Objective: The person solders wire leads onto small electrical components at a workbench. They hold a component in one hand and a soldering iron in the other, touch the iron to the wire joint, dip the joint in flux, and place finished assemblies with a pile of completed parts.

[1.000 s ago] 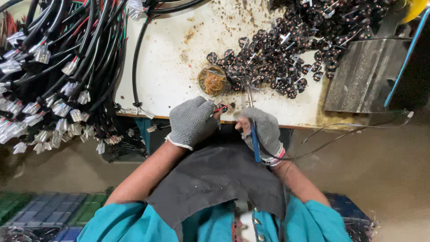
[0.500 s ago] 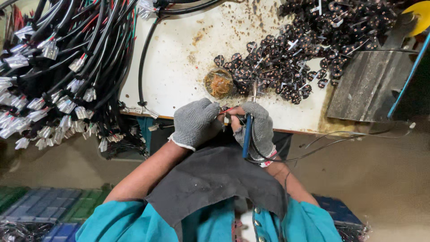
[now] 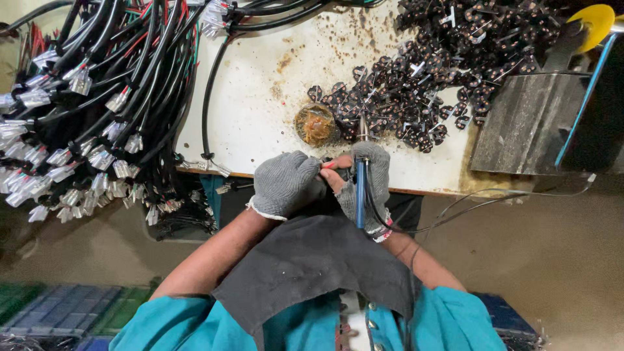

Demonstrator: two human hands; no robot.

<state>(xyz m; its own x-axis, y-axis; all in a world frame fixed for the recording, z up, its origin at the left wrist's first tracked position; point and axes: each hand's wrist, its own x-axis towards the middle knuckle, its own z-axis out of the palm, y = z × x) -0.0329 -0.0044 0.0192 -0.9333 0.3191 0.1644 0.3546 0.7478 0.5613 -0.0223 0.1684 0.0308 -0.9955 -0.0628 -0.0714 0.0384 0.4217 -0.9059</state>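
At frame centre, my gloved right hand point(image 3: 369, 185) grips a blue-handled soldering iron point(image 3: 359, 188); my left hand point(image 3: 285, 184) fingers close together, apparently pinching something hidden.

Stained white worktable top point(image 3: 260, 97) just beyond the hands. Large bundle of black cables with clear plastic end connectors point(image 3: 84, 110) far to the left, draped over the table edge. Grey metal block point(image 3: 526, 123) to the right, with a yellow disc point(image 3: 595, 23) beyond it. Dark grey cloth point(image 3: 312, 266) just below the hands, over teal clothing point(image 3: 162, 325).
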